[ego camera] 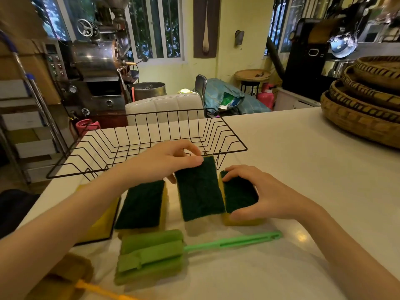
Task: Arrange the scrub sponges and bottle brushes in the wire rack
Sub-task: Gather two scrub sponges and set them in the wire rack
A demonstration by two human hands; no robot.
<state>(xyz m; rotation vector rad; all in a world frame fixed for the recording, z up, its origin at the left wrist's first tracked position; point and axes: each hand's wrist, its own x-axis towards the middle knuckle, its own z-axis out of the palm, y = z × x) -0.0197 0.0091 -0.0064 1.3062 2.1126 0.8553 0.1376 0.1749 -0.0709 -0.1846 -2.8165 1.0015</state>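
Note:
A black wire rack [138,135] stands on the white counter, with nothing in it. In front of it lie three yellow sponges with dark green scrub tops. My left hand [171,159] pinches the far end of the middle sponge [199,189], which is tilted up. My right hand [255,191] grips the right sponge [238,195] from above. The left sponge [142,204] lies flat and untouched. A fourth yellow sponge [104,224] is partly hidden under my left forearm. A green bottle brush [151,254] lies nearest me, handle pointing right. An orange-handled brush [86,284] lies at the bottom left.
Stacked woven baskets [363,105] sit at the counter's far right. A white padded chair back [164,107] stands just behind the rack. The counter's left edge [43,198] runs close to the rack and the sponges.

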